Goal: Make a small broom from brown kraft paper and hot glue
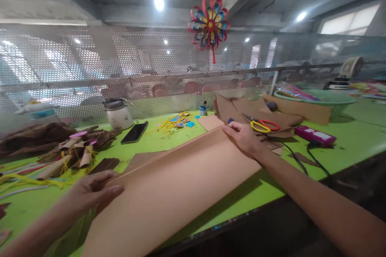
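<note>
A large sheet of brown kraft paper (181,176) slants across the front of the green table, raised a little off it, its far edge curled or folded over. My left hand (98,188) grips the sheet at its left end, thumb on top and fingers behind. At the far right corner my right hand (241,134) pinches the same edge between thumb and fingers. Just beyond my right hand lie scissors (262,124) with yellow and orange handles, on top of more brown paper (238,108). Part of another brown piece (144,160) shows behind the held sheet.
Rolled paper pieces (87,156) and yellow strips crowd the left side. A black phone (134,133), a white jug (118,114), paper scraps (177,122) and a small blue jar (203,110) stand farther back. A purple corded device (315,136) and green basin (328,98) are right.
</note>
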Action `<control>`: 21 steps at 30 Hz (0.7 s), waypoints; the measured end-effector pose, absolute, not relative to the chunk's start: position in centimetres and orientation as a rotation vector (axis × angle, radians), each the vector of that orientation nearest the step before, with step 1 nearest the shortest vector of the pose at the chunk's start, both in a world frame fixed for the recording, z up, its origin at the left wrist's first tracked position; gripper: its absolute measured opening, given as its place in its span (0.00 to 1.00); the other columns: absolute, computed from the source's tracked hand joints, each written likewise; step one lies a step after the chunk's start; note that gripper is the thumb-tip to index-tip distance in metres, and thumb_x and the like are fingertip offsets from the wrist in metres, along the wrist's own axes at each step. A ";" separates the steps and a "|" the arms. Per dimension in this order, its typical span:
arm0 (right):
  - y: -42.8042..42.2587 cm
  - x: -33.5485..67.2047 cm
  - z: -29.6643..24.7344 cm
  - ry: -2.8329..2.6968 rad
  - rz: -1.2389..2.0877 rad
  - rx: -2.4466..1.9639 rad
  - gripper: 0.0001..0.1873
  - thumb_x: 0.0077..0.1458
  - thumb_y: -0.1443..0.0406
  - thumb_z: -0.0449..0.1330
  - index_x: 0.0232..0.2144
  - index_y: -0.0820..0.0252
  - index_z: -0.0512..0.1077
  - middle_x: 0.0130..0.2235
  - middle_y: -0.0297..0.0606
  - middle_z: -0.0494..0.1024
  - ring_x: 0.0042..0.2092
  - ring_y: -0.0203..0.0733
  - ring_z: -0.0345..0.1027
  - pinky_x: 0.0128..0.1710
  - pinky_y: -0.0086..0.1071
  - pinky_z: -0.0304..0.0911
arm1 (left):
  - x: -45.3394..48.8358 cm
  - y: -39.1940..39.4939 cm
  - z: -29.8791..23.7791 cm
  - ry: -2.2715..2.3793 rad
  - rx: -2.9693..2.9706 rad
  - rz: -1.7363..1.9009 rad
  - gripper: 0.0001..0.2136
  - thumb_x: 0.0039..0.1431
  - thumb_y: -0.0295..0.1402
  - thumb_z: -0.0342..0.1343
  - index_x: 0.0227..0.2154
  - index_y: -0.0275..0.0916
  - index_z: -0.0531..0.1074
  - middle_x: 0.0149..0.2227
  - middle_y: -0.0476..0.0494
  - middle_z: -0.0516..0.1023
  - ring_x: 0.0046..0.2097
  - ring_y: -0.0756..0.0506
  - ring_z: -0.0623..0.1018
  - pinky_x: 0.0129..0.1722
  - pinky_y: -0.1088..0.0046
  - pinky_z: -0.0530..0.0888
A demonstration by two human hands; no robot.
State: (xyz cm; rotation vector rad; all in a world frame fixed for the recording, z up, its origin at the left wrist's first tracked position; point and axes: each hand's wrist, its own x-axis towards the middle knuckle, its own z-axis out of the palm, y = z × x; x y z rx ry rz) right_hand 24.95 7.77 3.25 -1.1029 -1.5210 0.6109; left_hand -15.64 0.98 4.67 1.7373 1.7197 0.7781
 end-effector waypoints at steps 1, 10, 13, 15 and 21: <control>7.8 25.1 3.1 -1.522 0.611 -1.098 0.21 0.51 0.49 0.58 0.22 0.61 0.67 0.22 0.29 0.65 0.26 0.33 0.55 0.25 0.27 0.52 | -15.7 0.8 4.5 1.697 1.704 0.804 0.19 0.40 0.53 0.60 0.25 0.41 0.73 0.25 0.50 0.75 0.26 0.47 0.72 0.25 0.74 0.67; 7.2 25.4 3.1 -1.499 0.541 -1.114 0.21 0.48 0.48 0.60 0.21 0.62 0.69 0.21 0.30 0.64 0.25 0.34 0.54 0.25 0.28 0.52 | -15.4 0.2 4.8 1.603 1.647 0.900 0.19 0.47 0.49 0.60 0.23 0.36 0.68 0.19 0.55 0.63 0.23 0.53 0.63 0.23 0.78 0.56; 7.1 25.5 3.0 -1.507 0.509 -1.131 0.21 0.48 0.49 0.60 0.20 0.61 0.68 0.20 0.30 0.62 0.25 0.34 0.53 0.24 0.28 0.51 | -14.9 -0.2 4.7 1.616 1.646 0.950 0.19 0.48 0.49 0.60 0.25 0.36 0.68 0.19 0.55 0.64 0.23 0.52 0.63 0.23 0.78 0.57; 7.0 25.6 2.9 -1.518 0.479 -1.141 0.21 0.49 0.49 0.59 0.19 0.61 0.68 0.20 0.30 0.62 0.25 0.34 0.53 0.23 0.28 0.51 | -14.8 -0.4 4.6 1.618 1.647 0.971 0.18 0.48 0.49 0.60 0.26 0.36 0.68 0.19 0.54 0.66 0.23 0.52 0.64 0.23 0.77 0.58; 6.8 26.0 2.6 -1.551 0.371 -1.217 0.21 0.50 0.49 0.58 0.20 0.61 0.71 0.20 0.31 0.66 0.24 0.35 0.57 0.23 0.28 0.52 | -14.8 -0.6 4.3 1.613 1.717 0.986 0.21 0.45 0.53 0.59 0.24 0.37 0.65 0.18 0.53 0.64 0.22 0.52 0.64 0.21 0.76 0.59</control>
